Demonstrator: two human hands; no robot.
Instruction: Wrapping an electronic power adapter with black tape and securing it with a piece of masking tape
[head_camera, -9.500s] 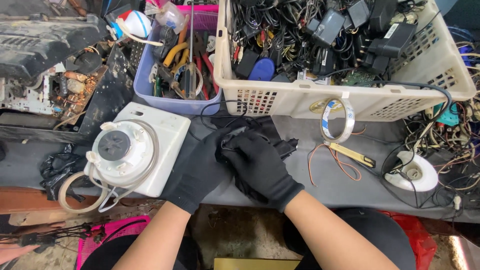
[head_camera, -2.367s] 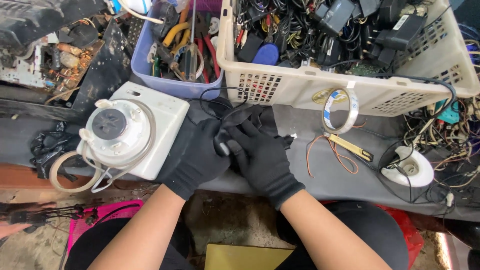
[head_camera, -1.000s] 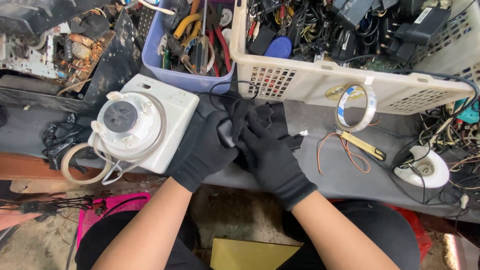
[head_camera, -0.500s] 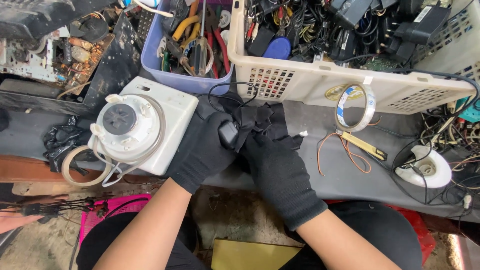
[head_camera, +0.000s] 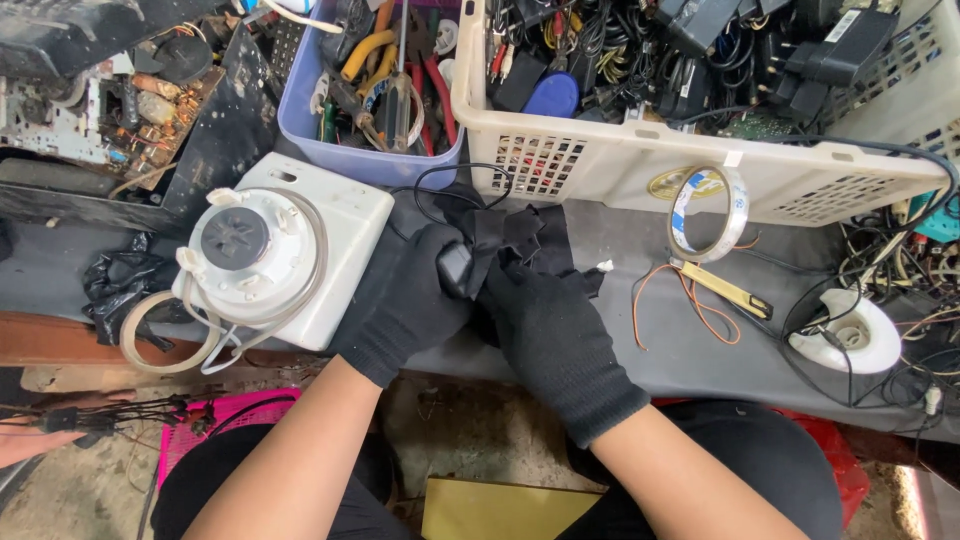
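Leftmost, white blender base (head_camera: 290, 262) sits just beside my left hand (head_camera: 410, 300), its fingers curled around a small dark part (head_camera: 455, 268). Right hand (head_camera: 550, 330) pinches black cloth (head_camera: 520, 235) over it: soft, light, grip folded edge.

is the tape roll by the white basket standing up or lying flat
Standing up. The tape roll is on edge, leaning against the basket wall, and you can see through its open middle. Neither gloved hand touches it.
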